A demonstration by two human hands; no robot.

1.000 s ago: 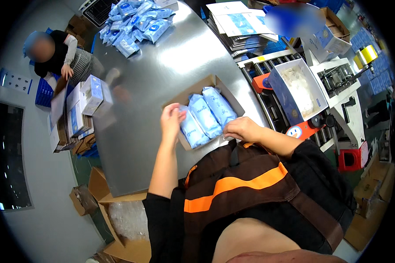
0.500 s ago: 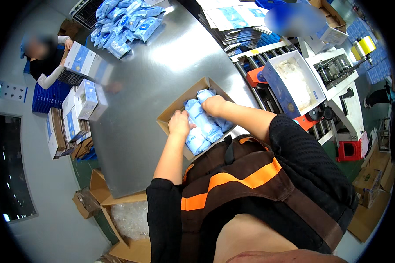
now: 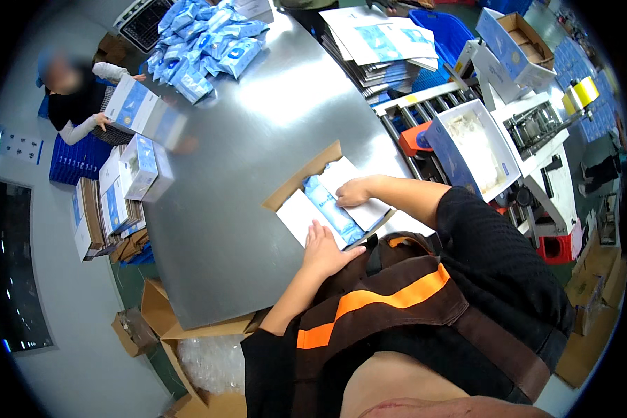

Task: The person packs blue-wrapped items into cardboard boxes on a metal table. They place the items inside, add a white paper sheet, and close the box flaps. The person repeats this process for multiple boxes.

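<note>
An open-topped carton (image 3: 305, 175) stands at the table's near edge, against my body. Its two white side flaps are folded inward, and light-blue soft packs (image 3: 331, 209) show in the gap between them. My left hand (image 3: 323, 252) lies with fingers spread on the left flap (image 3: 296, 217), thumb toward the near edge. On the right flap (image 3: 373, 213), my right hand (image 3: 355, 191) is closed, its curled fingers at the flap's inner edge beside the packs. The far brown flap stands up. Most of the packs are hidden under the flaps.
A heap of blue packs (image 3: 205, 45) lies at the far end of the metal table (image 3: 216, 258). Flat cartons (image 3: 376, 42) are stacked beyond the right edge, near a roller conveyor with a white-lined box (image 3: 475, 150). A co-worker (image 3: 70, 97) handles a carton at left.
Both side flaps have come down over the packs. My hands have moved from the packs onto the flaps, the left one nearer my body. The co-worker's hands have shifted on the other carton.
</note>
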